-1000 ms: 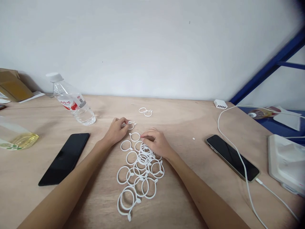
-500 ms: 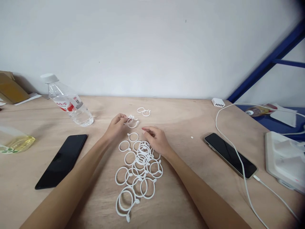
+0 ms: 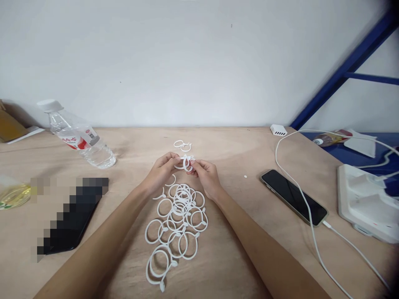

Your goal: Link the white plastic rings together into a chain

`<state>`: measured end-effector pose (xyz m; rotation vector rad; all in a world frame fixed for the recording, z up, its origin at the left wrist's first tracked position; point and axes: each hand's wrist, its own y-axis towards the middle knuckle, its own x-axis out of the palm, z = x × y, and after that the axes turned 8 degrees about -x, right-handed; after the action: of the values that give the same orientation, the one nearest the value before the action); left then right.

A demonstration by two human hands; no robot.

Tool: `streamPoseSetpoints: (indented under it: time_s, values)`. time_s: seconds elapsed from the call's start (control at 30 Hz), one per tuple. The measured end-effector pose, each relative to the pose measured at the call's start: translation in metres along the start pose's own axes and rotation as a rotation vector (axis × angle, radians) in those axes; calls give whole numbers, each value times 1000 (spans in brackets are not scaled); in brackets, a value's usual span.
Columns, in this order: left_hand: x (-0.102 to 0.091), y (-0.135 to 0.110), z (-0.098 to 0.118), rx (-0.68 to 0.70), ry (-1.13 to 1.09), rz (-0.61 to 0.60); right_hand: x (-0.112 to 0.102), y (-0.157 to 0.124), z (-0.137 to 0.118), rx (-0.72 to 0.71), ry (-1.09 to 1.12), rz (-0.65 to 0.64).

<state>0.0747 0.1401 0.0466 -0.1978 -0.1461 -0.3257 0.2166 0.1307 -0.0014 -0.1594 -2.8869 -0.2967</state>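
My left hand (image 3: 161, 172) and my right hand (image 3: 206, 176) meet above the wooden table (image 3: 224, 158), both pinching one small white plastic ring (image 3: 185, 162) between their fingertips. Just below them lies a pile of several white rings (image 3: 176, 220), overlapping each other. A pair of joined white rings (image 3: 183, 145) lies farther back, apart from the pile.
A clear water bottle (image 3: 79, 140) lies on its side at the back left. A dark phone (image 3: 70, 218) sits left of my forearm; another phone (image 3: 294, 195) with a white cable (image 3: 314, 232) lies right. A white charger (image 3: 278, 130), a white device (image 3: 364, 201) and a yellowish bottle (image 3: 14, 193) stand around.
My left hand lifted a ring off the table and moved right. My right hand left the pile and rose to take hold of the same ring. The view shifted slightly.
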Motion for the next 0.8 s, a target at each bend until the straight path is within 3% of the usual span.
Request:
streamPoseSetpoints:
  time_s: [0.2, 0.37, 0.5, 0.63, 0.8]
  values:
    - [-19, -13, 4, 111, 637, 177, 0, 0, 1, -16, -18, 164]
    - [-41, -20, -5, 113, 670, 238, 0, 1, 6, -81, -176, 282]
    - [-48, -24, -18, 168, 631, 296, 2, -2, 4, -67, -349, 215]
    - [-46, -26, -31, 337, 626, 341, 3, -4, 1, -63, -356, 179]
    - [-36, -28, -39, 384, 530, 292, 2, -9, 1, -133, -342, -90]
